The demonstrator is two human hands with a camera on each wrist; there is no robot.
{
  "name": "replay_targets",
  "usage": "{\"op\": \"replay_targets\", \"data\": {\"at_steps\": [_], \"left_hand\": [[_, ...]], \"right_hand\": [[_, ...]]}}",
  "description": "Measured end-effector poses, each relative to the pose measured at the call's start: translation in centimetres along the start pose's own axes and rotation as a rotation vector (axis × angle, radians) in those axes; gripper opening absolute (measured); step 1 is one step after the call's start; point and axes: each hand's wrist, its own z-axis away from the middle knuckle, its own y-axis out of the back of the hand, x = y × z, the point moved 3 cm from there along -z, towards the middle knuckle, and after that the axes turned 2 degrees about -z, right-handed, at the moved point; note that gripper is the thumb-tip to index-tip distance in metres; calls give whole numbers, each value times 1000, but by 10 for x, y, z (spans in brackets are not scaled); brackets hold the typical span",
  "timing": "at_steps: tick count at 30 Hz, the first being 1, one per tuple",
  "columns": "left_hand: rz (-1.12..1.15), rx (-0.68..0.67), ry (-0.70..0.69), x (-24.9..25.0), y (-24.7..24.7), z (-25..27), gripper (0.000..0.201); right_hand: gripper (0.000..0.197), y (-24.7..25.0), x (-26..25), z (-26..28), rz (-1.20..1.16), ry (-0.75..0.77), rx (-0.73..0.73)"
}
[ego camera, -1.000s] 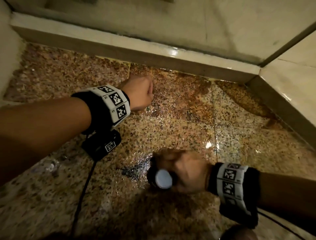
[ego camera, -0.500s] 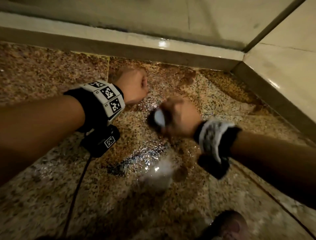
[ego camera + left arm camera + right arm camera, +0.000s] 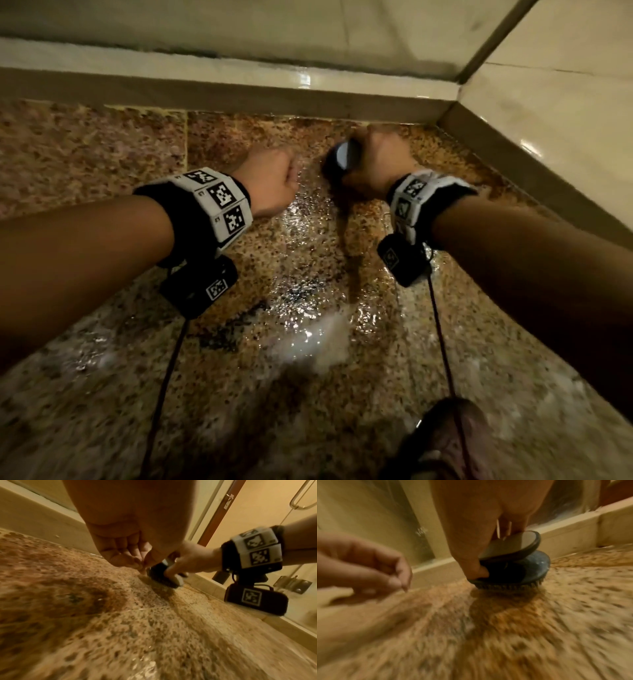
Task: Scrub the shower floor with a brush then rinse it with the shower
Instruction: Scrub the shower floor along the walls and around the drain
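The shower floor [image 3: 281, 260] is wet speckled granite with a patch of white foam [image 3: 315, 339]. My right hand [image 3: 376, 161] grips a round dark scrub brush [image 3: 342, 159] with a pale cap, bristles down on the floor near the far curb. In the right wrist view the brush [image 3: 513, 566] stands on its bristles with my fingers [image 3: 476, 569] curled round its knob. My left hand [image 3: 270, 181] hovers just left of the brush, fingers curled into a loose fist and holding nothing. The left wrist view shows the left hand's curled fingers [image 3: 123, 555] above the floor, the brush [image 3: 163, 577] behind them.
A pale raised curb [image 3: 239, 89] runs along the far side and meets a second curb [image 3: 534, 164] at the right corner. Glass panels stand above them, with a door handle [image 3: 302, 497] and hinge [image 3: 291, 584]. My foot [image 3: 448, 442] is at the bottom right.
My right hand has pushed the brush away from me, from the near middle of the floor up to the far curb. The left hand has stayed a fist beside it.
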Motion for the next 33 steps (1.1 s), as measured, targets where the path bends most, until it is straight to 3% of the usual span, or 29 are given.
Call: {"op": "replay_targets", "data": {"at_steps": [3, 6, 8, 12, 14, 16, 18, 20, 22, 24, 26, 31, 33], "left_hand": [[28, 9, -19, 9, -4, -4, 9], [18, -15, -44, 12, -8, -2, 14], [3, -40, -59, 11, -10, -2, 14], [23, -49, -35, 5, -14, -3, 12], [18, -58, -32, 7, -16, -3, 14], [23, -69, -41, 13, -19, -4, 15], [28, -65, -50, 19, -20, -4, 14], [40, -69, -61, 23, -22, -4, 13], [40, -99, -75, 23, -22, 0, 11], [21, -116, -104, 23, -21, 4, 6], [9, -109, -118, 21, -18, 8, 6], [-51, -90, -81, 7, -4, 14, 13], [-70, -82, -79, 0, 2, 15, 11]], "right_hand": [[44, -23, -12, 60, -74, 133, -34], [40, -36, -27, 154, -225, 379, -293], [49, -34, -19, 178, -259, 378, -365], [49, -2, 26, 87, -285, 35, -3], [55, 6, 55, 43, -187, -121, 73], [56, -4, 70, 36, -89, -209, 65], [50, -18, 59, 62, -56, -163, 31], [47, -27, 35, 107, -135, 63, -23], [50, -29, 14, 159, -188, 272, -201], [51, -28, 11, 182, -178, 375, -337], [45, -17, 10, 159, -212, 292, -362], [50, -1, 2, 53, -197, -87, 6], [49, -16, -20, 60, -160, -98, -25]]}}
